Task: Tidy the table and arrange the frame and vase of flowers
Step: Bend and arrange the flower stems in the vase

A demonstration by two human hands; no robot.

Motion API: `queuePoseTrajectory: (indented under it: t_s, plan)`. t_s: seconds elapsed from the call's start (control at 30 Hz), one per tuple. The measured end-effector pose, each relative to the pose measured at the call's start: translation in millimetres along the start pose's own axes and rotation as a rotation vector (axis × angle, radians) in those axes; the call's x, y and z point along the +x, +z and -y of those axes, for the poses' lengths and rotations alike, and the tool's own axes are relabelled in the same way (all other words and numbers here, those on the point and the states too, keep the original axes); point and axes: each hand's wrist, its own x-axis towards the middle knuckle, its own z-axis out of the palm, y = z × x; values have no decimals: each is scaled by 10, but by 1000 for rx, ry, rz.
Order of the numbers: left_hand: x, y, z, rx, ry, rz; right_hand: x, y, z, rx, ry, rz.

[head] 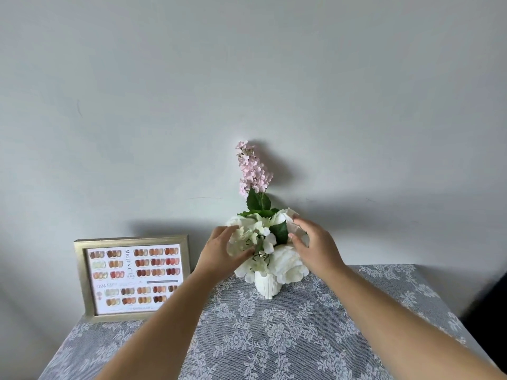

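Note:
A small white vase (267,286) stands near the back middle of the table and holds white flowers (285,263) with green leaves and a tall pink flower spike (251,168). My left hand (219,249) touches the white blooms on their left side, thumb and fingers curled around one bloom. My right hand (315,245) rests against the blooms on the right side, its fingers on a white bloom. A gold picture frame (131,278) with a chart of nail colours stands upright at the back left, against the wall.
The table (274,338) is covered by a grey cloth with a white lace flower pattern. A plain pale wall (247,78) rises right behind the table. A dark object (491,297) shows at the right edge.

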Motion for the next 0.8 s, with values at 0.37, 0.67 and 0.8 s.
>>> queuePoseTrajectory:
  t_s: [0.37,0.67,0.8]
  plan:
    - [18,20,-58,-41,21,-7,4,-14,102,47,-10,-48]
    - [68,51,-75,-17,28,-86,828,-15,469,-20,123,110]
    - [67,75,-66,-33,38,-109,1100,125,547,14,301,282]
